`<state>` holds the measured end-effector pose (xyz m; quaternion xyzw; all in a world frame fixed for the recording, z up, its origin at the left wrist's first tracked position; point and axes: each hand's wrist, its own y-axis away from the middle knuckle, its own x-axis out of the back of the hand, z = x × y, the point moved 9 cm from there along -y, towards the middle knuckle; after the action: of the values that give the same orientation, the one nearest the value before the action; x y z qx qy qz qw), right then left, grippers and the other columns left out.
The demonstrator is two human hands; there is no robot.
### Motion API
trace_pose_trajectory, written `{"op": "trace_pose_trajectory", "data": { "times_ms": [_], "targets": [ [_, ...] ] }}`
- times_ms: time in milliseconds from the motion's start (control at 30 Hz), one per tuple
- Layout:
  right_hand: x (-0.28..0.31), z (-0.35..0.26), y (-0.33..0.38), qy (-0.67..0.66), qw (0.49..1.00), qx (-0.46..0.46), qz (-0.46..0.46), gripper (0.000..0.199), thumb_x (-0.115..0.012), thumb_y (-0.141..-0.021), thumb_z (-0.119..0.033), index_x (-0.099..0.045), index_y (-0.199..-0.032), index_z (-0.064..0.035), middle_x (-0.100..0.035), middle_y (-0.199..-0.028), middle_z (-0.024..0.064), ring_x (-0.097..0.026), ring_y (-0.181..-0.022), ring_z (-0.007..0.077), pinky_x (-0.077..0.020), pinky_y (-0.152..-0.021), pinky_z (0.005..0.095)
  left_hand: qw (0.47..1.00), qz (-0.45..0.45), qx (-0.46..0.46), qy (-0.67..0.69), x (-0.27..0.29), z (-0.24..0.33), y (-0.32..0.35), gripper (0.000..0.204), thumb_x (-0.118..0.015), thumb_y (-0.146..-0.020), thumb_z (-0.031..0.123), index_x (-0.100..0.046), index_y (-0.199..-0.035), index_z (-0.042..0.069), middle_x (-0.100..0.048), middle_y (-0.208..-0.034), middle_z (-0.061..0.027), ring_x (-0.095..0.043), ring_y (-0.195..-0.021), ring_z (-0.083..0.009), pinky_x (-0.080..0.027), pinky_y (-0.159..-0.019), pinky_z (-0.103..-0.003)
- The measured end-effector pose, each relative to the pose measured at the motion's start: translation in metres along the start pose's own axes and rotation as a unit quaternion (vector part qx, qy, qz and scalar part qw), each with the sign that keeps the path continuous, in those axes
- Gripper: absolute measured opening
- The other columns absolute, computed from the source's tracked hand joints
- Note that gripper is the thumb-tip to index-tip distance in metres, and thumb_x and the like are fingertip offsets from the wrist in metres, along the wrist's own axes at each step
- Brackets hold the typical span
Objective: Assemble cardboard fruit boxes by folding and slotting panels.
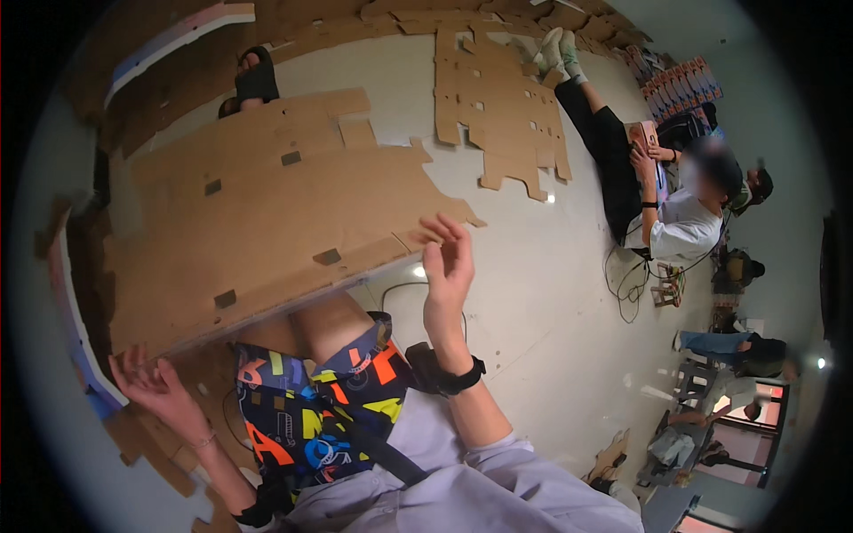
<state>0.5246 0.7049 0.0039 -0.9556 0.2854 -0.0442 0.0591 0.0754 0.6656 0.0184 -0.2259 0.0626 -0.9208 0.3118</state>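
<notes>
Your L hand (164, 400) is at the near-L corner of the lg cardboard sheet (258, 213), fingers loosely apart; can't tell if they touch it. Your R hand (449, 275) is nr the sheet's R end, fingers half-curled w/ a wide gap to the thumb. Sheet's in front of you, near edge across your legs (333, 324). Beyond, R side: 2nd cardboard pc (506, 107) on the floor (524, 293), nr a seated co-worker (684, 222).

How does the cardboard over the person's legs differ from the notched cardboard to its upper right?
The near sheet has a nearly straight lower edge; the far piece has a notched outline. The near sheet extends over the legs; the far piece lies on the floor. Both are brown with holes.
</notes>
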Motion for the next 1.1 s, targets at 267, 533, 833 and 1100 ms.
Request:
{"op": "trace_pose_trajectory", "data": {
  "times_ms": [267, 533, 833, 1100],
  "targets": [
    [-0.036, -0.036, 0.007, 0.220, 0.964, 0.094, -0.120, 0.055, -0.071, -0.085, -0.040, -0.060, -0.120, 0.0007, -0.047, -0.136, 0.0241, -0.047, -0.125, 0.0418, -0.0377, -0.107, 0.0446, 0.954, -0.024, -0.145, -0.262, -0.039, 0.064, -0.005, 0.086, -0.078, -0.081, 0.024, -0.032, -0.153, 0.015, -0.028, -0.157, -0.0160, -0.025, -0.146, -0.0341, -0.023, -0.117, -0.052],
    [-0.085, -0.040, -0.014, 0.451, 0.846, 0.184, -0.219, 0.075, -0.073, -0.079, -0.052, -0.053, -0.132, -0.0023, -0.033, -0.143, 0.0377, -0.034, -0.129, 0.0576, -0.0243, -0.106, 0.0703, 0.834, -0.207, -0.256, -0.443, -0.107, 0.067, -0.025, 0.090, -0.077, -0.075, 0.041, -0.034, -0.153, 0.029, -0.022, -0.162, -0.0116, -0.014, -0.150, -0.0388, -0.011, -0.115, -0.068],
    [-0.124, 0.028, -0.016, 0.526, 0.800, 0.136, -0.255, 0.075, -0.058, -0.085, -0.063, -0.055, -0.135, -0.0062, -0.035, -0.146, 0.0356, -0.033, -0.130, 0.0604, -0.0302, -0.106, 0.0630, 0.795, -0.361, -0.134, -0.468, -0.171, -0.017, -0.027, 0.076, -0.057, -0.087, 0.062, -0.041, -0.150, 0.022, -0.034, -0.155, -0.0145, -0.025, -0.147, -0.0344, -0.012, -0.113, -0.070],
    [-0.110, 0.086, -0.008, 0.508, 0.799, 0.041, -0.319, 0.073, -0.054, -0.088, -0.063, -0.054, -0.138, -0.0097, -0.033, -0.149, 0.0348, -0.033, -0.130, 0.0602, -0.0303, -0.106, 0.0618, 0.767, -0.380, -0.119, -0.503, -0.178, -0.007, -0.012, 0.071, -0.056, -0.085, 0.066, -0.053, -0.140, 0.020, -0.046, -0.143, -0.0148, -0.038, -0.137, -0.0343, -0.014, -0.112, -0.070]
  ]
}}
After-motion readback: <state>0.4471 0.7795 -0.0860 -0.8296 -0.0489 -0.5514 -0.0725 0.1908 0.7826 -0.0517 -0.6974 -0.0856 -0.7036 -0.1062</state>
